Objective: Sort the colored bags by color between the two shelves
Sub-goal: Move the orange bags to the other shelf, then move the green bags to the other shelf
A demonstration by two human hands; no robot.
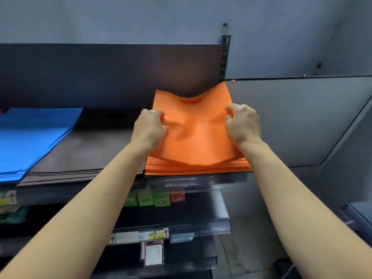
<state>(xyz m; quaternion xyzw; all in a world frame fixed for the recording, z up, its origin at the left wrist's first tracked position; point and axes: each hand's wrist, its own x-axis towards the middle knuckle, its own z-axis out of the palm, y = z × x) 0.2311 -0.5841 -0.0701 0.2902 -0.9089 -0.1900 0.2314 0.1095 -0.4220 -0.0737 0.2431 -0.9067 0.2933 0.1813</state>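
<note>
Orange bags (pixel 196 137) lie in a stack at the right end of the top shelf (pixel 201 183). Left hand (pixel 149 127) and right hand (pixel 242 122) both pinch the top bag with curled fingers, so it wrinkles between them. Black bags (pixel 80 154) lie in the middle, blue bags (pixel 30 137) at the far left.

Orange bags (pixel 196 135), blue bags (pixel 32 135), dark brown bags (pixel 88 152), black shelf (pixel 193 183), green and red boxes (pixel 155 199).
</note>
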